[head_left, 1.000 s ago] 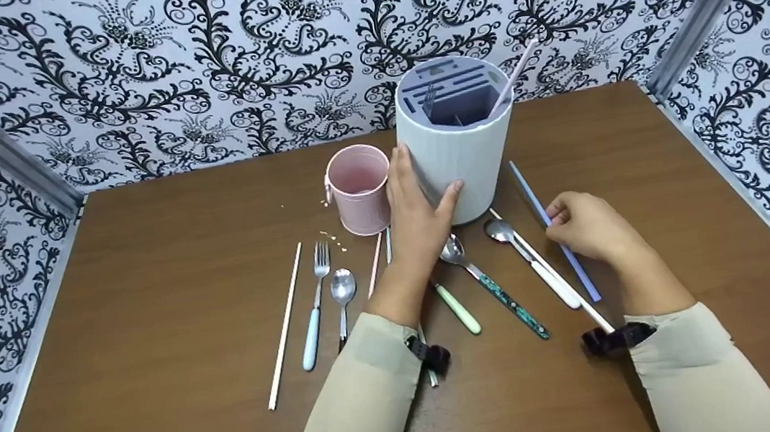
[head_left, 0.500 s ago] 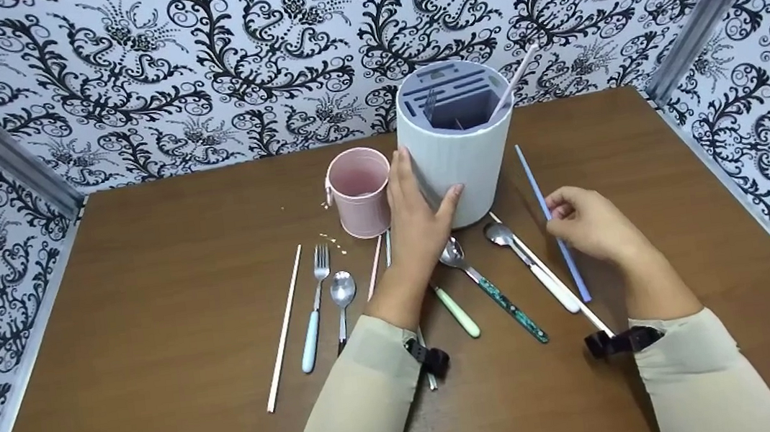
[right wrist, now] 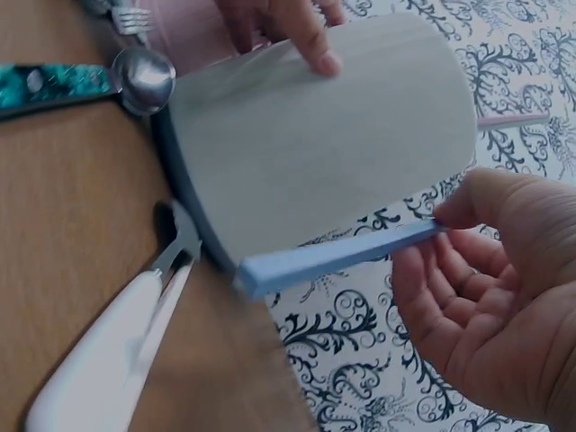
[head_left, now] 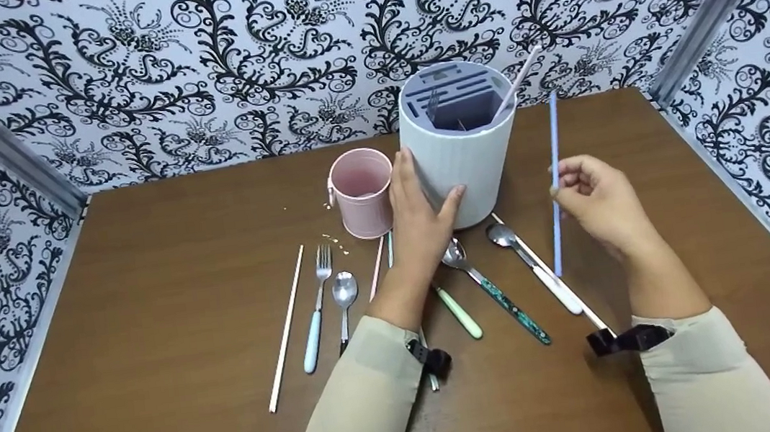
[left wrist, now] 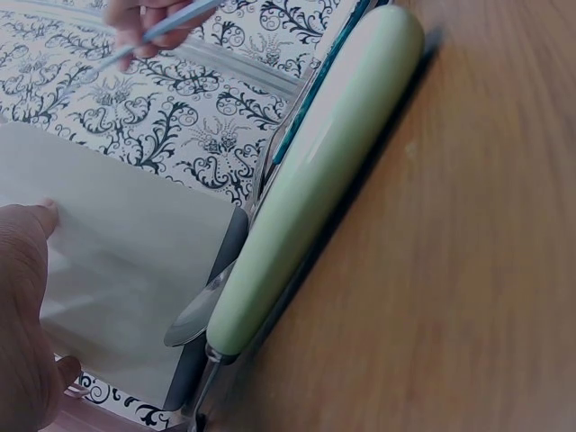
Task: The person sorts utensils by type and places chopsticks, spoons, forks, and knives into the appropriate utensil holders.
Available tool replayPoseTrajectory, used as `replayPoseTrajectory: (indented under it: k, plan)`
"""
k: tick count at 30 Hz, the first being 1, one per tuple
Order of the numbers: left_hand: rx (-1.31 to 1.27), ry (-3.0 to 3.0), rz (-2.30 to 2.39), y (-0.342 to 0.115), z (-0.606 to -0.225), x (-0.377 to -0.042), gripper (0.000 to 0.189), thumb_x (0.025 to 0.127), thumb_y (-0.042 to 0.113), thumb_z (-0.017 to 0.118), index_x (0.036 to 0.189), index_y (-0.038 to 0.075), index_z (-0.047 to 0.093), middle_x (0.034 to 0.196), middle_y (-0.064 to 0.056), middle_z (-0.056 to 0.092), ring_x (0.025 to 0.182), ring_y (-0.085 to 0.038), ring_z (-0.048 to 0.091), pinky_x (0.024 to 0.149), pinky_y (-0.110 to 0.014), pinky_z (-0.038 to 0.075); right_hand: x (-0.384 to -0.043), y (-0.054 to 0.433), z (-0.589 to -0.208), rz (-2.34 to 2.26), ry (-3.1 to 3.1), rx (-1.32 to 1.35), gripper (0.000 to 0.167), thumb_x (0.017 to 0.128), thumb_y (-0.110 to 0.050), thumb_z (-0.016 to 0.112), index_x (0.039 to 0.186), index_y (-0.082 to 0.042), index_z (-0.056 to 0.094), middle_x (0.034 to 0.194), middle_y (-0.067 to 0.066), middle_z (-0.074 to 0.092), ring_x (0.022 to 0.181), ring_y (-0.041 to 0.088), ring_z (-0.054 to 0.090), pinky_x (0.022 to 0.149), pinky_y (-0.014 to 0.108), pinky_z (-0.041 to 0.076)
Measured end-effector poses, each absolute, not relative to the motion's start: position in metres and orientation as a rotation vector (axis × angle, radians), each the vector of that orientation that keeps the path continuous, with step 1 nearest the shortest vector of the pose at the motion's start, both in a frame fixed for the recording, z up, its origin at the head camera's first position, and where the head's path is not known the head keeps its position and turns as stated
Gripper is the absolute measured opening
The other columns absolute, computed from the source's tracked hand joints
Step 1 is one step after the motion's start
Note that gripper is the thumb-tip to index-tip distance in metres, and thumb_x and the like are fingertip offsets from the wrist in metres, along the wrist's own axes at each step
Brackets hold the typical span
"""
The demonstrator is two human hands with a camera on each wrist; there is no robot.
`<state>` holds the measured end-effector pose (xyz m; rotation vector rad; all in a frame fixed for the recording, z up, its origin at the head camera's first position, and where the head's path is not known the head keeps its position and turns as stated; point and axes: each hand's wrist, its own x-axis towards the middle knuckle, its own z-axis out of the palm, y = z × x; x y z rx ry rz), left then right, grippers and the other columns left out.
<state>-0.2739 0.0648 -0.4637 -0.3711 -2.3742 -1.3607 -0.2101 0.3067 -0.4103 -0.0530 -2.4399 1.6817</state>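
Observation:
My right hand (head_left: 601, 202) pinches a blue chopstick (head_left: 554, 131) between thumb and fingertips. The chopstick (right wrist: 328, 261) is raised off the table, nearly upright, to the right of a white cutlery holder (head_left: 461, 171). My left hand (head_left: 420, 219) rests on the holder's left front side, fingers straight and thumb apart. A pink chopstick (head_left: 520, 77) leans out of the holder's large opening, and a fork (head_left: 433, 100) shows at its slotted grey top. In the left wrist view, a green-handled utensil (left wrist: 315, 180) lies close below the left hand; its far end is partly hidden.
A pink cup (head_left: 363, 200) stands left of the holder. On the table lie a blue-handled fork (head_left: 316, 311), a black-handled spoon (head_left: 344, 291), a green-patterned spoon (head_left: 503, 297), a white-handled spoon (head_left: 543, 270) and several chopsticks. Patterned panels (head_left: 295, 59) enclose the back and sides.
My right hand has lifted the blue chopstick off the table, moving it up and away from me and turning it more upright. My left hand stays on the holder.

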Motion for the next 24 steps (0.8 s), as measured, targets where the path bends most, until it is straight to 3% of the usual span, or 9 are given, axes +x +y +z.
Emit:
replayPoseTrajectory:
  k: [5, 24]
  plan:
    - [-0.376, -2.367, -1.365, 0.065, -0.464, -0.273, 0.095, 0.094, 0.036, 0.076, 0.165, 0.006, 0.019, 0.169, -0.020, 0.027, 0.159, -0.036, 0.024, 0.131, -0.044, 0.022, -0.216, 0.303, -0.390, 1.942, -2.113, -0.073, 0.026, 0.094, 0.011, 0.060, 0.110, -0.009, 0.066, 0.087, -0.002, 0.065, 0.072, 0.010, 0.063, 0.063, 0.020, 0.058]
    - [-0.390, -2.349, -1.331, 0.064, -0.464, -0.273, 0.095, 0.094, 0.037, 0.077, 0.163, 0.004, 0.022, 0.167, -0.022, 0.029, 0.157, -0.038, 0.027, 0.131, -0.043, 0.024, -0.250, 0.291, -0.297, 2.116, -1.428, -0.113, 0.026, 0.089, 0.010, 0.071, 0.112, -0.001, 0.063, 0.098, 0.010, 0.061, 0.082, 0.018, 0.059, 0.063, 0.026, 0.060]
